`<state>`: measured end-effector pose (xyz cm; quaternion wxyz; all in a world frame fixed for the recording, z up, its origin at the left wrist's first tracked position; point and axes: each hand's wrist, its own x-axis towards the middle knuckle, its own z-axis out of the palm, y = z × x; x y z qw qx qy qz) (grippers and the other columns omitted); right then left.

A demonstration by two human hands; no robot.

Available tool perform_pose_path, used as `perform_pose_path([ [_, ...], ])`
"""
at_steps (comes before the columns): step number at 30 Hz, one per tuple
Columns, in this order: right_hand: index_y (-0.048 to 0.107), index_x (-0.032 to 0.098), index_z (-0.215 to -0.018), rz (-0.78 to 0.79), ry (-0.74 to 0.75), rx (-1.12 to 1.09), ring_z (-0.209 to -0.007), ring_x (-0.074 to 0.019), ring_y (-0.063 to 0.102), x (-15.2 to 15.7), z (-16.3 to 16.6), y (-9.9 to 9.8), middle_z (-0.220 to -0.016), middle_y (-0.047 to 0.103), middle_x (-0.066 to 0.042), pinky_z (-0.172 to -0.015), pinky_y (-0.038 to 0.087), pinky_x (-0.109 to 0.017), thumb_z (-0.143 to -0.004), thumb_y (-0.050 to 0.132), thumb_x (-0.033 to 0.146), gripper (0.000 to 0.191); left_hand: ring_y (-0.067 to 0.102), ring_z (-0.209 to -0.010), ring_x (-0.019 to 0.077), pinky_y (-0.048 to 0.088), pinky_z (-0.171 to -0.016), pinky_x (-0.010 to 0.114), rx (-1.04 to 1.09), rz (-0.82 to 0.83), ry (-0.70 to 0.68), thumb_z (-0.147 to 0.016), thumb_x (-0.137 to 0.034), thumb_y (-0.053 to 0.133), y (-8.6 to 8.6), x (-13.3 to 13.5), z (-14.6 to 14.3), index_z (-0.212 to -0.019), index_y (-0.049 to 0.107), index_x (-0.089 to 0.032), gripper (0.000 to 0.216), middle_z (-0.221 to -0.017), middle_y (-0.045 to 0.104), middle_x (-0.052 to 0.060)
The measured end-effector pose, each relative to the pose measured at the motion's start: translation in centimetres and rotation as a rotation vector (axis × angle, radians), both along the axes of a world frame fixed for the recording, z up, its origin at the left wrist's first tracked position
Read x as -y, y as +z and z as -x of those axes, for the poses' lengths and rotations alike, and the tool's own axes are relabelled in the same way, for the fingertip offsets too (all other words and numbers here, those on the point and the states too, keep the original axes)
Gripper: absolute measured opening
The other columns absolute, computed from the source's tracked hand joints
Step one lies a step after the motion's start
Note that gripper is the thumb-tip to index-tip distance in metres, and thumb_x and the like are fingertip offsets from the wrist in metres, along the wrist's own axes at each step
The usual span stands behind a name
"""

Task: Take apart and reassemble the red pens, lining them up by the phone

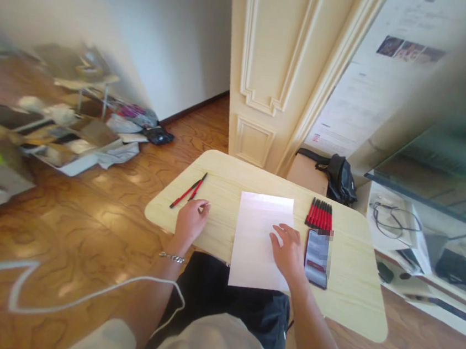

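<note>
My left hand [192, 220] is beside two red-and-black pens [188, 191] on the left of the small pale table [344, 264]. Its fingers are curled in, and whatever lies inside them, if anything, is hidden. One pen leans across the other in a narrow V. A white sheet of paper [253, 243] lies in front of me, its near edge reaching past the table edge. Over the paper's right side, my right hand [287, 249] is open with fingers apart. To its right are a phone [315, 259] and a row of several red-and-black pens [319, 213].
A white cable [91, 295] crosses on the lower left. Boxes and clutter [81, 147] stand on the wooden floor at left. Behind the table are a cream panel [257, 138] and a black bag [340, 180]. A white cabinet [394, 225] with cables stands at right.
</note>
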<state>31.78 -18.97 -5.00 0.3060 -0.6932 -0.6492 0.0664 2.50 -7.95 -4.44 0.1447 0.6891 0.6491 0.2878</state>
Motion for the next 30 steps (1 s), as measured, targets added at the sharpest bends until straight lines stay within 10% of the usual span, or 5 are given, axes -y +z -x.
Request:
perform_pose_path([
  [18, 0.054, 0.029, -0.130, 0.179, -0.043, 0.227, -0.135, -0.0307, 0.026, 0.0, 5.7, -1.9, -0.146, 0.037, -0.007, -0.104, 0.025, -0.049, -0.091, 0.046, 0.040, 0.041, 0.064, -0.091, 0.0318, 0.048, -0.070, 0.038, -0.264, 0.271, 0.242, -0.086, -0.046, 0.044, 0.2, -3.5, 2.3, -0.098, 0.068, -0.018, 0.038, -0.095, 0.069, 0.016],
  [30, 0.052, 0.026, -0.131, 0.151, -0.078, 0.066, -0.135, -0.0311, 0.026, -0.6, 6.3, -2.4, -0.145, 0.038, -0.010, -0.105, 0.023, -0.051, -0.089, 0.050, 0.035, 0.043, 0.064, -0.079, 0.0201, 0.043, -0.067, 0.026, 0.038, 0.278, -0.171, -0.082, -0.050, 0.053, 1.1, 1.2, -2.4, -0.084, 0.067, -0.018, 0.035, -0.085, 0.071, 0.006],
])
